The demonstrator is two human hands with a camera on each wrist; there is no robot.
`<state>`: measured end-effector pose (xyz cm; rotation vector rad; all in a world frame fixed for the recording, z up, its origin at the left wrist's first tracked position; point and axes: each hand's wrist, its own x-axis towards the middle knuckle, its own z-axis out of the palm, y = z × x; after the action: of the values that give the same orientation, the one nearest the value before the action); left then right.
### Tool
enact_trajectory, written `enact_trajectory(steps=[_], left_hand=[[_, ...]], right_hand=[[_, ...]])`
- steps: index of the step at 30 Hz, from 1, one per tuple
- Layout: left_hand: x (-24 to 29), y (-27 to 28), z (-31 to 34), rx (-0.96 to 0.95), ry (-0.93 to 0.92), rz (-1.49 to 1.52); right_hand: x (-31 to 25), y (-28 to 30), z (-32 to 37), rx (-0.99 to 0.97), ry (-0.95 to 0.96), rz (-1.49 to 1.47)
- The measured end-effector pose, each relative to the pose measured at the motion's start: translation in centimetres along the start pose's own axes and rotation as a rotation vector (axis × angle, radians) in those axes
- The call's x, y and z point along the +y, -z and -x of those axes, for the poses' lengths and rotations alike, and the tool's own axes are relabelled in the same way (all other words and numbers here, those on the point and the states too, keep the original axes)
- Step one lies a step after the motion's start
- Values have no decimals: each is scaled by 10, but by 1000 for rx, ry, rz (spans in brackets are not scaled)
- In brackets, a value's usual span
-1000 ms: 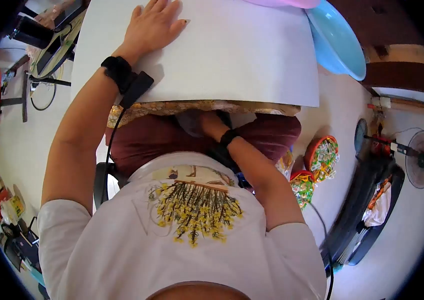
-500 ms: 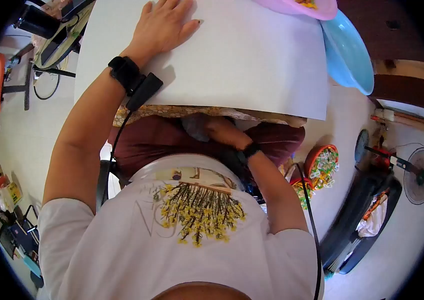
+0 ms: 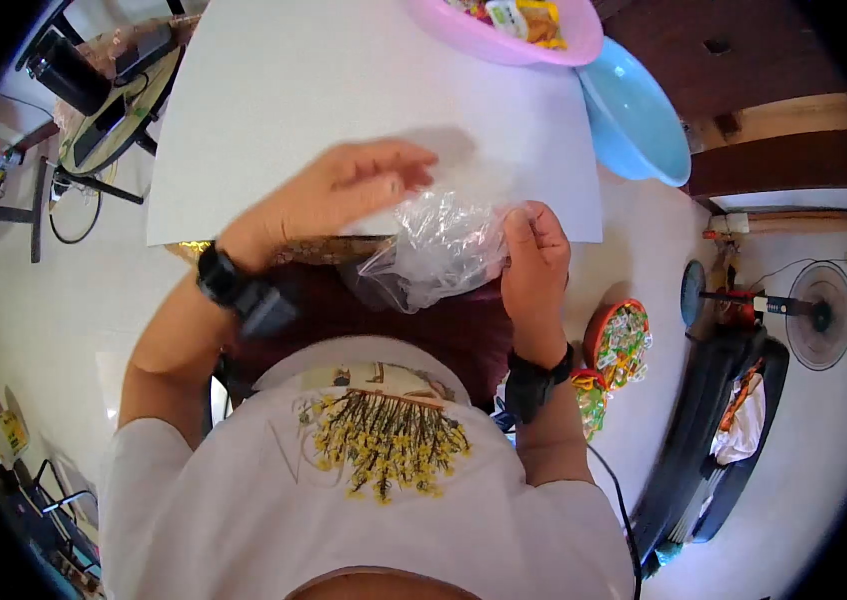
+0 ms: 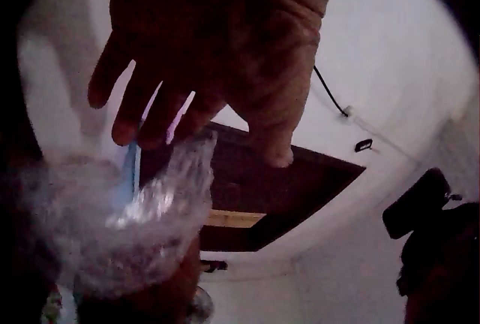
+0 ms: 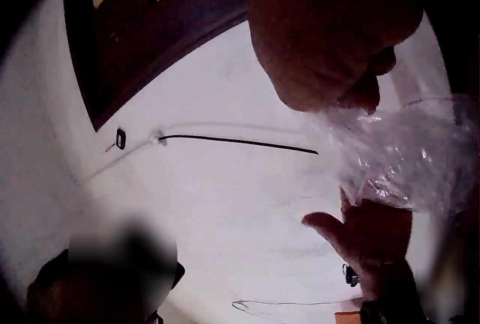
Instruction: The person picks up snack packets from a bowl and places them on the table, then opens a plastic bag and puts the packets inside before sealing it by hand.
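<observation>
A crumpled clear plastic bag [image 3: 449, 240] hangs over the near edge of the white table [image 3: 364, 90], above the person's lap. The right hand [image 3: 536, 270] pinches the bag's right side between thumb and curled fingers. On the other side is the left hand [image 3: 339, 190], its fingers extended toward the bag and overlapping its upper left in the head view. In the left wrist view the left palm [image 4: 217, 54] faces the camera with fingers spread and nothing gripped, the bag [image 4: 157, 211] just below the fingertips. The right wrist view has the bag [image 5: 405, 159] between both hands.
A pink basin [image 3: 504, 45] with colourful packets sits at the table's far right. Beside it a light blue basin [image 3: 634, 110] tilts past the table's edge. Red baskets [image 3: 616, 335] of small wrapped items, a fan [image 3: 820, 315] and a black bench [image 3: 689, 450] stand to the right.
The right hand has risen from the lap beneath the table edge, bringing up the plastic bag. Off the tabletop, the left hand has come nearer the body and toward the bag.
</observation>
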<state>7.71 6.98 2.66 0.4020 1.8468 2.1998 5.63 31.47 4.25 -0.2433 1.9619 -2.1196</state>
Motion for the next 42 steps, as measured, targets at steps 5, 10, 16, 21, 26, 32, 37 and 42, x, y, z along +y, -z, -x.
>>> enact_trajectory(steps=[5, 10, 16, 21, 26, 32, 37, 42], left_hand=[[-7, -17, 13, 7, 3, 231], [-12, -16, 9, 225, 65, 163], [3, -20, 3, 448, 13, 309], [0, -15, 4, 542, 52, 314], [12, -13, 9, 679, 71, 252], [-1, 17, 16, 719, -56, 413], [10, 26, 19, 756, -118, 699], [23, 25, 17, 856, -107, 724]], right_hand=[[-5, -20, -21, 21, 110, -157], [3, -34, -39, -13, 74, -201], [17, -58, -42, -199, -82, -476], [29, -58, -35, -348, -140, -488], [25, -55, -35, -339, -179, -449], [27, -41, -39, -162, -237, -445], [35, -25, -43, -361, -235, -583], [13, -41, -30, -384, -100, -41]])
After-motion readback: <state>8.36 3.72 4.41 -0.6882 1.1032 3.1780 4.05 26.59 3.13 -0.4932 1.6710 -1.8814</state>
